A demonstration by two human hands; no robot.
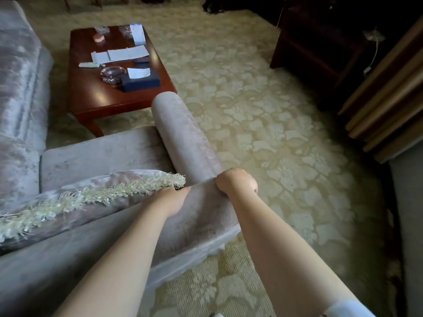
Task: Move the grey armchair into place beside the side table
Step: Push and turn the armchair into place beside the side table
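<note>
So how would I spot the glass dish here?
Find the reddish wooden table beyond the grey armchair. On its near half, just left of the dark blue box, sits the dish. Unlike the flat papers around it, it is round, clear glass.

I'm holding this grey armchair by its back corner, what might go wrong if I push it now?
The armchair has its arm close to the wooden table; pushing forward may knock it and rattle the glass ashtray. The fringed cushion resting along the chair's back might slide off. The left hand and right hand grip one corner only, so the chair may swivel.
</note>
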